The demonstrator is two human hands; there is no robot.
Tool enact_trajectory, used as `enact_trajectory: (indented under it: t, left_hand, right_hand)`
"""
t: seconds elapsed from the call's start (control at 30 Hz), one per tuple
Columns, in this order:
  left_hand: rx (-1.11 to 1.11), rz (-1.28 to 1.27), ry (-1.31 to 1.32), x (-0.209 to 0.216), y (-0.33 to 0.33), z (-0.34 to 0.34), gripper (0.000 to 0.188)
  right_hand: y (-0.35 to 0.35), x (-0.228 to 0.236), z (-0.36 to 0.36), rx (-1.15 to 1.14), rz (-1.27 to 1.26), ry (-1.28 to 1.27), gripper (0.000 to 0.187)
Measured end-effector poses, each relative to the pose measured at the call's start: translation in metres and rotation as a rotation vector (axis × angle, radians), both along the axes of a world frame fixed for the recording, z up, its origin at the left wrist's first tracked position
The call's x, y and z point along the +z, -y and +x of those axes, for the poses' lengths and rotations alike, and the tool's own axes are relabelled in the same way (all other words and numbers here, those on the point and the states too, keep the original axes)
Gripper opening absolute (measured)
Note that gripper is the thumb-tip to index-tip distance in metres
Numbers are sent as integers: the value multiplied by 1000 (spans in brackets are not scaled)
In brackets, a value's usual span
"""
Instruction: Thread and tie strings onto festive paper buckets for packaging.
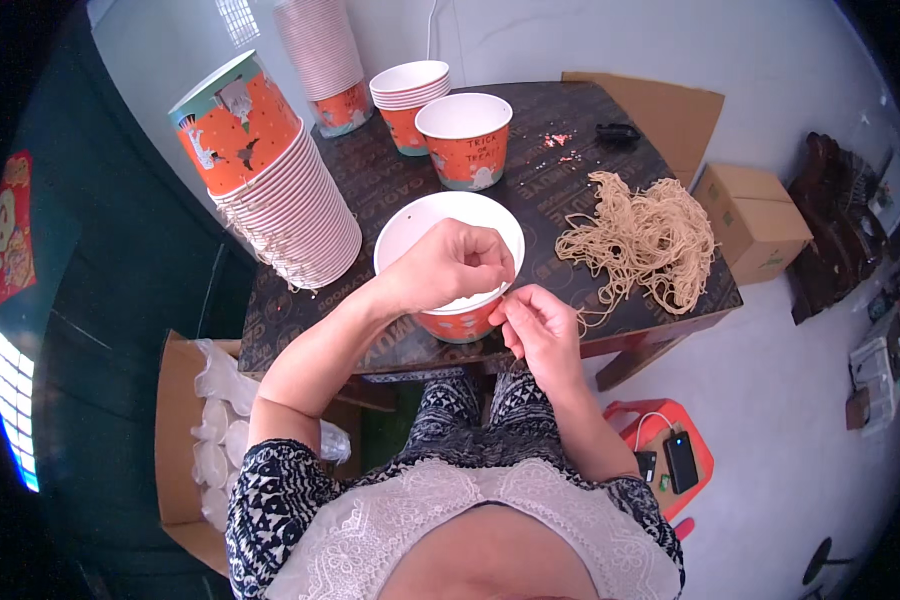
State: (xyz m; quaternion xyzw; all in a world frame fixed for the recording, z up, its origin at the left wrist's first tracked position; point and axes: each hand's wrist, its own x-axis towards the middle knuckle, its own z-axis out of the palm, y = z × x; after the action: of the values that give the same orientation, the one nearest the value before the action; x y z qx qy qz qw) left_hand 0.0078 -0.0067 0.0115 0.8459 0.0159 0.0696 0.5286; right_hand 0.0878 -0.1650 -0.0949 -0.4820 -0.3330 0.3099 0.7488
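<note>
A white-lined orange paper bucket (450,322) stands at the table's near edge, in front of me. Over its mouth my left hand (457,265) is closed, fingers curled together; what they pinch is hidden. At the bucket's right side, just under the rim, my right hand (538,330) pinches with thumb and fingertips. A thin strand of beige string runs from the tangled string pile (655,245) on the right towards this hand. It seems to lie in the fingers, though the exact grip is small and partly hidden.
A tall leaning stack of buckets (290,190), string ends hanging off its rims, stands left. Behind are another bucket (467,150), a short stack (410,90) and a wrapped stack (325,60). An open carton (175,450) sits lower left; a red stool (705,455) holds a phone.
</note>
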Motion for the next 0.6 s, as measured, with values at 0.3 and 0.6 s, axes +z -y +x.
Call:
enact_trajectory:
  t: [0.3, 0.6]
  left_hand:
    - [-20, -241, -119, -1, -6, 4, 6]
    - [-129, -177, -135, 2, -4, 8, 5]
  right_hand:
    - [9, 21, 13, 132, -80, -40, 18]
    - [3, 59, 37, -113, -25, 467, 7]
